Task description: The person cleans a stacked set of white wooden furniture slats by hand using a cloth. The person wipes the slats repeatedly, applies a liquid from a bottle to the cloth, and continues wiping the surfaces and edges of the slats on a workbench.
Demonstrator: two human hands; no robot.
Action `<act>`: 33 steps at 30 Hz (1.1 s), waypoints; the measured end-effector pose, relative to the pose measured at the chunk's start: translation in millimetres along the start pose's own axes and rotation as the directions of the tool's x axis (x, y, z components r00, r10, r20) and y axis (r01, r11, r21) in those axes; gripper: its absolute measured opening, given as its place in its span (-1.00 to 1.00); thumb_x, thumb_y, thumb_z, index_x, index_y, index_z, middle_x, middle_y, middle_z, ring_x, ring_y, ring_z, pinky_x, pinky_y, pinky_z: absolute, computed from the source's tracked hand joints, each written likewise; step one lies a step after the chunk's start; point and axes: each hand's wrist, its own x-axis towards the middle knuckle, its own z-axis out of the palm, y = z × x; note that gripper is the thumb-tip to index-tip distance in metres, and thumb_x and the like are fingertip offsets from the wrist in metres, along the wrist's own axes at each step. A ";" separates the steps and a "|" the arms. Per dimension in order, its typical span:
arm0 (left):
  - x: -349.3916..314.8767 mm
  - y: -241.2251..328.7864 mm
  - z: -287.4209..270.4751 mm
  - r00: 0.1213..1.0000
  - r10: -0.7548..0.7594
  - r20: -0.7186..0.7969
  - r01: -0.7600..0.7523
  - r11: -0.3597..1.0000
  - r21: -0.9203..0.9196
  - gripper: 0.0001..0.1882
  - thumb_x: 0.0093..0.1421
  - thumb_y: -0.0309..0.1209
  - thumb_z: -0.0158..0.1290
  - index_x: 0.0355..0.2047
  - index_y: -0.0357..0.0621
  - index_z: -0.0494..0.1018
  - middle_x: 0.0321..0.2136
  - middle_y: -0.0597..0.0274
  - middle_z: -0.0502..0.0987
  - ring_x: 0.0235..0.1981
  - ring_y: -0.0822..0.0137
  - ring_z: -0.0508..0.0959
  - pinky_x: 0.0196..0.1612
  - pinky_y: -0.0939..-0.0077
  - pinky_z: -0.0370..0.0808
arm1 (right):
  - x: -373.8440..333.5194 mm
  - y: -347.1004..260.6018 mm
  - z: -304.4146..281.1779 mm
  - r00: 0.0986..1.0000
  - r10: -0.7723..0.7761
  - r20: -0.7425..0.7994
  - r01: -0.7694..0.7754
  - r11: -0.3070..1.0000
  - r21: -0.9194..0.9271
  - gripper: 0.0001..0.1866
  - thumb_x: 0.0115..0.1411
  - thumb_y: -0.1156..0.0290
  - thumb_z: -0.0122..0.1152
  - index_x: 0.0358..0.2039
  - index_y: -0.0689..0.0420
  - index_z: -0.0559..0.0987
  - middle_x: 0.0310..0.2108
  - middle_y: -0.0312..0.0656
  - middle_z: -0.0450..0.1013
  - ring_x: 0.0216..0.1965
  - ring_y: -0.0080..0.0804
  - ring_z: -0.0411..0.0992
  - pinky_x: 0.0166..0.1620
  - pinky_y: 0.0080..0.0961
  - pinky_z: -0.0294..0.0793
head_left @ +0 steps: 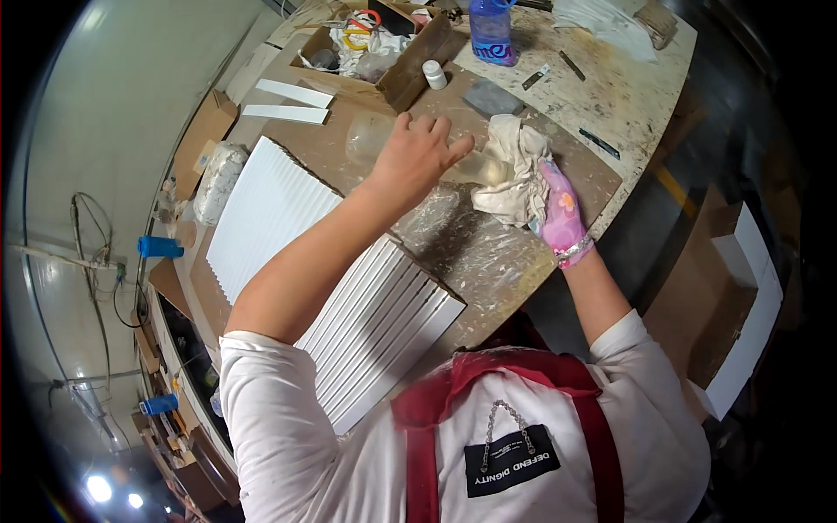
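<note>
My bare left hand (417, 155) is wrapped over a translucent plastic bottle (366, 138), which is tipped on its side above the worktable. The bottle's narrower end points right and meets a crumpled cream rag (507, 187). Bunched in my right hand (562, 209), which wears a pink flowered glove, is that same rag; the glove's fingers are partly hidden by it. Below my left forearm lies a large stack of white strips (375, 327), packed side by side; the forearm covers its middle.
Behind the hands stand a cardboard box (427, 61) of odds and ends, a small white bottle (434, 75), a grey block (493, 98) and a blue-purple water bottle (493, 35). Two loose white strips (286, 114) lie left. A dark knife (600, 144) rests near the right edge.
</note>
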 end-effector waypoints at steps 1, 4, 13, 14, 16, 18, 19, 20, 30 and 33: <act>-3.6 -4.1 0.3 0.999 -0.042 -0.007 0.042 0.999 0.006 -0.52 0.05 -0.47 0.00 0.02 0.20 0.35 -0.24 0.22 0.37 -0.19 0.24 0.42 -0.10 0.25 0.34 | -0.2 0.9 4.1 0.997 0.082 0.004 -0.082 0.996 0.032 -0.59 0.29 0.32 -0.03 0.14 0.10 0.36 0.07 -0.16 0.39 0.08 -0.30 0.37 0.14 -0.25 0.38; -10.8 -17.0 3.4 0.992 -0.124 0.012 0.124 0.992 0.027 -0.50 0.03 -0.47 0.00 0.03 0.21 0.34 -0.27 0.23 0.36 -0.22 0.25 0.42 -0.15 0.27 0.33 | 4.0 11.5 7.0 0.982 0.191 0.003 -0.190 0.979 0.069 -0.54 0.31 0.25 -0.05 0.17 0.13 0.32 0.11 -0.09 0.35 0.10 -0.20 0.36 0.14 -0.18 0.38; -26.5 -12.0 3.2 0.989 -0.120 0.081 0.117 0.992 0.037 -0.49 0.00 -0.46 0.03 0.01 0.20 0.34 -0.24 0.21 0.38 -0.20 0.24 0.44 -0.13 0.26 0.34 | 14.3 25.3 27.3 0.986 0.167 -0.021 -0.168 0.986 -0.021 -0.51 0.31 0.25 -0.08 0.22 0.12 0.25 0.12 -0.03 0.34 0.06 -0.08 0.39 0.10 -0.10 0.43; -25.5 -14.3 2.7 0.989 -0.121 0.082 0.118 0.992 0.036 -0.49 0.00 -0.46 0.03 0.01 0.20 0.34 -0.24 0.21 0.38 -0.20 0.24 0.44 -0.13 0.26 0.34 | 17.0 25.9 20.9 0.985 0.169 -0.021 -0.170 0.985 -0.021 -0.51 0.31 0.25 -0.08 0.22 0.12 0.25 0.12 -0.03 0.34 0.06 -0.08 0.39 0.10 -0.10 0.43; -23.1 -22.5 3.1 0.983 -0.159 0.086 0.155 0.987 0.049 -0.48 -0.01 -0.44 0.05 0.02 0.20 0.32 -0.22 0.20 0.40 -0.18 0.23 0.45 -0.13 0.23 0.34 | 20.4 24.7 13.5 0.965 0.262 -0.012 -0.262 0.965 0.024 -0.52 0.30 0.31 -0.08 0.21 0.15 0.26 0.11 -0.01 0.34 0.06 -0.09 0.40 0.07 -0.10 0.46; -23.9 -37.6 10.4 0.976 -0.188 0.107 0.180 0.981 0.073 -0.48 -0.01 -0.44 0.06 0.02 0.20 0.32 -0.21 0.20 0.40 -0.17 0.23 0.45 -0.12 0.22 0.34 | 20.5 23.2 10.5 0.955 0.294 0.031 -0.295 0.952 0.074 -0.51 0.29 0.31 -0.07 0.21 0.17 0.26 0.11 0.01 0.34 0.06 -0.07 0.40 0.08 -0.10 0.45; -24.1 -43.9 13.4 0.969 -0.211 0.125 0.200 0.975 0.097 -0.47 -0.02 -0.43 0.07 0.02 0.20 0.32 -0.20 0.20 0.40 -0.15 0.22 0.45 -0.11 0.21 0.34 | 20.1 22.3 8.2 0.945 0.318 0.073 -0.325 0.938 0.124 -0.51 0.29 0.32 -0.07 0.21 0.19 0.26 0.11 0.02 0.34 0.06 -0.05 0.40 0.09 -0.09 0.44; -25.4 -48.1 16.1 0.969 -0.211 0.126 0.200 0.975 0.096 -0.47 -0.02 -0.43 0.07 0.02 0.20 0.32 -0.20 0.20 0.40 -0.15 0.22 0.45 -0.11 0.21 0.34 | 20.0 21.8 6.6 0.934 0.338 0.116 -0.354 0.919 0.173 -0.50 0.28 0.32 -0.06 0.20 0.21 0.26 0.11 0.03 0.34 0.06 -0.03 0.40 0.10 -0.09 0.43; -26.8 -50.6 21.2 0.971 -0.183 0.156 0.170 0.981 0.091 -0.47 0.00 -0.51 0.05 0.03 0.19 0.31 -0.18 0.18 0.39 -0.12 0.19 0.44 -0.06 0.17 0.34 | 36.4 24.2 9.1 0.919 0.381 0.107 -0.390 0.917 0.083 -0.43 0.30 0.19 -0.12 0.23 0.25 0.21 0.14 0.05 0.31 0.10 -0.09 0.37 0.16 -0.15 0.37; -30.9 -52.2 28.5 0.967 -0.198 0.159 0.191 0.980 0.060 -0.44 -0.01 -0.52 0.07 0.04 0.19 0.30 -0.17 0.16 0.40 -0.11 0.16 0.45 -0.08 0.14 0.34 | 31.9 21.6 14.9 0.967 0.215 0.139 -0.199 0.972 -0.122 -0.48 0.28 0.30 -0.11 0.21 0.24 0.26 0.12 0.00 0.33 0.10 -0.14 0.37 0.18 -0.24 0.34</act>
